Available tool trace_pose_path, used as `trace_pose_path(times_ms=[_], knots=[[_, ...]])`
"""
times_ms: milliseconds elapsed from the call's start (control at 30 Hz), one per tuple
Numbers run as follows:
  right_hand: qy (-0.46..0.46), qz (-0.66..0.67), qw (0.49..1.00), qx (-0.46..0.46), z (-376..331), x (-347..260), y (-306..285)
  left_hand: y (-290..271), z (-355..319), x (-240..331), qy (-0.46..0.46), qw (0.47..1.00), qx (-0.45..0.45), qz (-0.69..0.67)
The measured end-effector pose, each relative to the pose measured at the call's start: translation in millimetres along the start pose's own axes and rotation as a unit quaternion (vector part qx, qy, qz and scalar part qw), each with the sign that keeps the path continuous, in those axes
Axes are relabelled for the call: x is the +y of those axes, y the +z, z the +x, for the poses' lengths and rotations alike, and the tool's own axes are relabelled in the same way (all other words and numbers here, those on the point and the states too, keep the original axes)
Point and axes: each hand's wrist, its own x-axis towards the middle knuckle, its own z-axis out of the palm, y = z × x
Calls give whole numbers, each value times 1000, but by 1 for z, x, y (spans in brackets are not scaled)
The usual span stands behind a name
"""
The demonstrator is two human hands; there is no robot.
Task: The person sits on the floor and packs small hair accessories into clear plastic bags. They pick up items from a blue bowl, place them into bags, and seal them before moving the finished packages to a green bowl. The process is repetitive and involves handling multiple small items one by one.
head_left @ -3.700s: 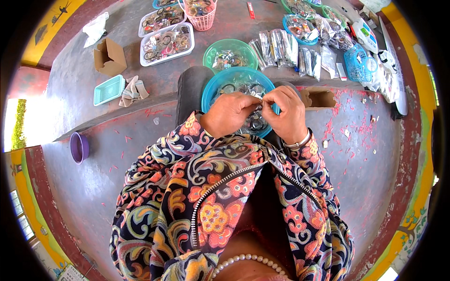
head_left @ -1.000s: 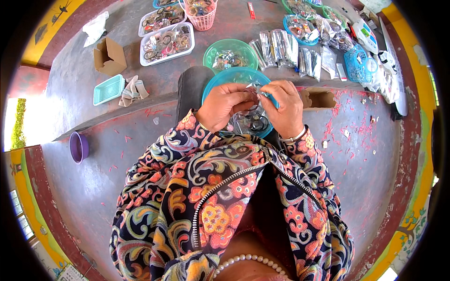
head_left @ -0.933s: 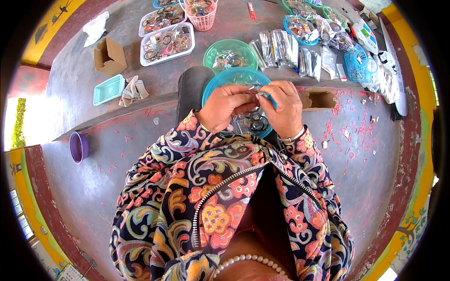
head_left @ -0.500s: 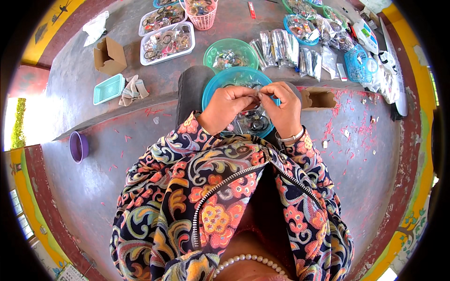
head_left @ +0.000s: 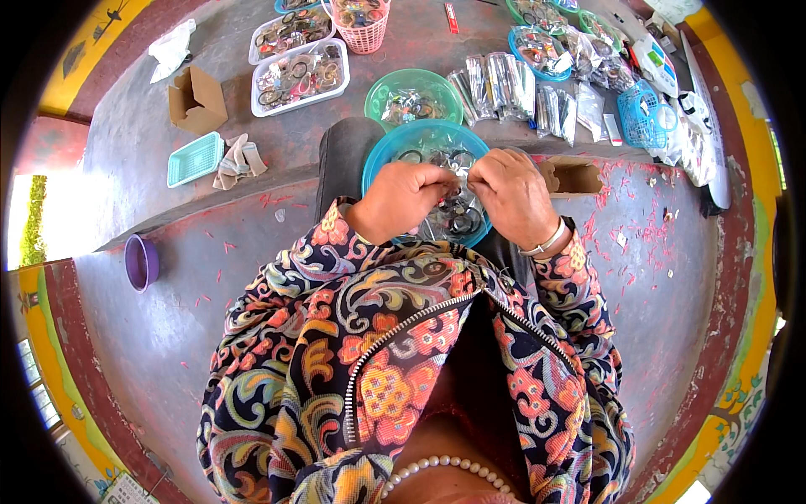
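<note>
Blue basin (head_left: pixel 376 157), one, holding dark rings (head_left: pixel 464 223) and clear packets (head_left: pixel 433 227), lies directly below the fingers. Left hand (head_left: pixel 401 200) over its left side, right hand (head_left: pixel 515 197) over its right, equally near; fingers pinched closed; any item gripped, and its long axis, cannot be told.

No words or numbers are showing clearly enough to read. A narrow red strip (head_left: pixel 452 18) is bearing pale marks on the grey platform (head_left: pixel 420 42); a white device (head_left: pixel 659 71) is displaying coloured patches; a white sheet (head_left: pixel 126 490), lower left, is carrying dark print too small to decipher.
</note>
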Motion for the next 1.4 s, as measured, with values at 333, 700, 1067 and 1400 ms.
trace_pose_path(times_ms=[333,700,1067,1400], knots=[[18,73,997,-3,11,7,-1,-2,7,-12,-79,946,-36,-312],[87,55,982,158,2,-10,19,-2,9,-11,-131,867,63,-476],[88,11,979,183,-2,-9,30,3,4,-3,-101,879,72,-461],[130,61,976,165,-4,-10,28,5,2,0,-72,899,71,-427]])
